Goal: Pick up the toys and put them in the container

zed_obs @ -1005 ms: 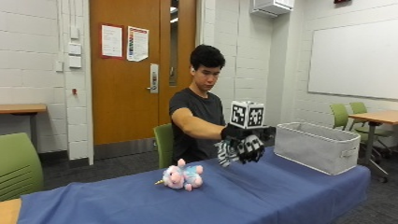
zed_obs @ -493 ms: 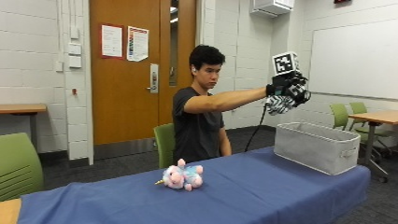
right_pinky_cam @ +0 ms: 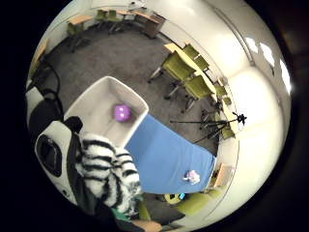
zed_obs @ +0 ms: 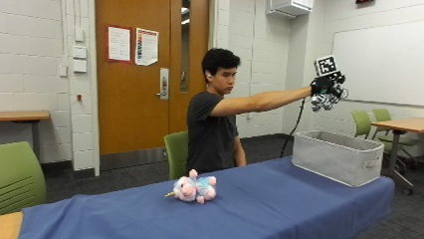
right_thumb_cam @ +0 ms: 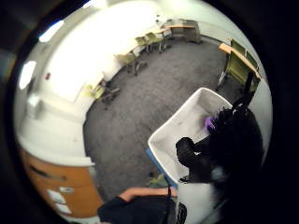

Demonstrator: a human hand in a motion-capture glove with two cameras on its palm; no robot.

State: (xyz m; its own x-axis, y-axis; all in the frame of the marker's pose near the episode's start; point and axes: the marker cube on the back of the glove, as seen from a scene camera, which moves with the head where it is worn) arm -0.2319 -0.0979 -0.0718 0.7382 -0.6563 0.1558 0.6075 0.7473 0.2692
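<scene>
In the outside view my gloved right hand is raised at arm's length, high above the grey fabric container at the right end of the blue table. It grips a black-and-white striped plush toy, which hangs below the fingers. The little finger side palm view shows the striped toy close to the palm, and a purple toy lying inside the container. A pink and blue unicorn plush lies on the table's middle, far from the hand.
A green chair stands behind the table by the person, another at the left. A wooden table with green chairs lies beyond the container. The bare hand is out of sight.
My hand has risen from just above the table and swung out to the right, carrying the striped toy to a spot high over the container. The unicorn plush has not moved.
</scene>
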